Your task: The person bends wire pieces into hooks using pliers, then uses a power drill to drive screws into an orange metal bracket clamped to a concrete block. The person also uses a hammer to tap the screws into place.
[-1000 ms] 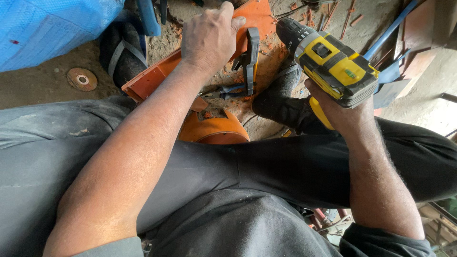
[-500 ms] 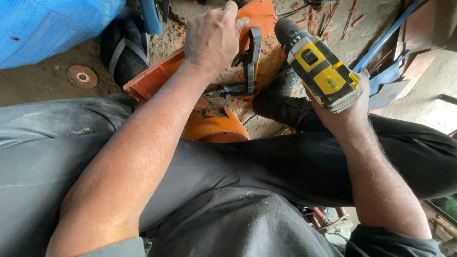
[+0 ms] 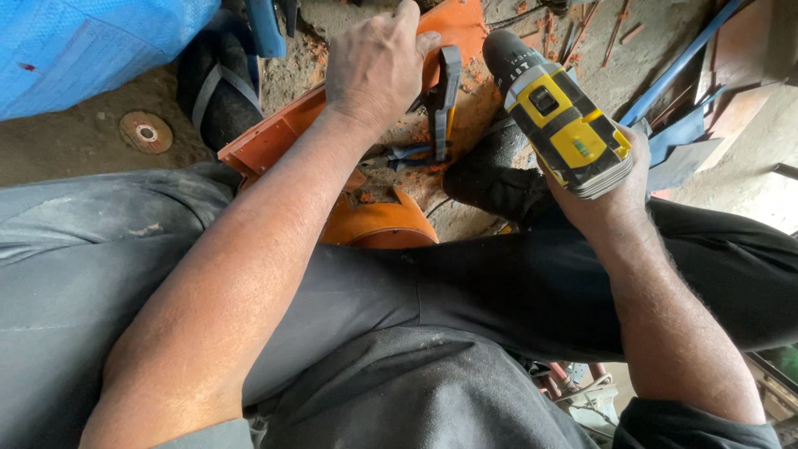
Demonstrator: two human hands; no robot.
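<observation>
Right hand [image 3: 615,187]: gripping a yellow and black cordless drill [image 3: 559,116] by the handle, fingers wrapped fully around it; drill pointing up and away, its dark chuck end hovering just right of the orange metal part [image 3: 274,133], contact with it not discernible.

Left hand [image 3: 376,62]: pressing palm-down on the far end of the orange metal part, fingers curled over its edge; nothing enclosed in the hand, hold on the edge only.

Orange metal part: lying tilted on the dusty ground between the knees, running from the near left towards the far right; orange shavings scattering over it and around it.

Grey strap-like piece [image 3: 446,91]: standing along the orange part just right of the left hand.

Blue-handled pliers [image 3: 403,155]: lying on the orange part below the left hand.

Round orange piece [image 3: 378,223]: sitting at the near edge of the part, touching the dark trousers [image 3: 465,291].

Grinding disc [image 3: 145,131]: lying flat on the ground, well left.

Blue tarpaulin [image 3: 83,41]: filling the far left corner.

Blue metal strips [image 3: 677,91]: lying on the ground at far right.
</observation>
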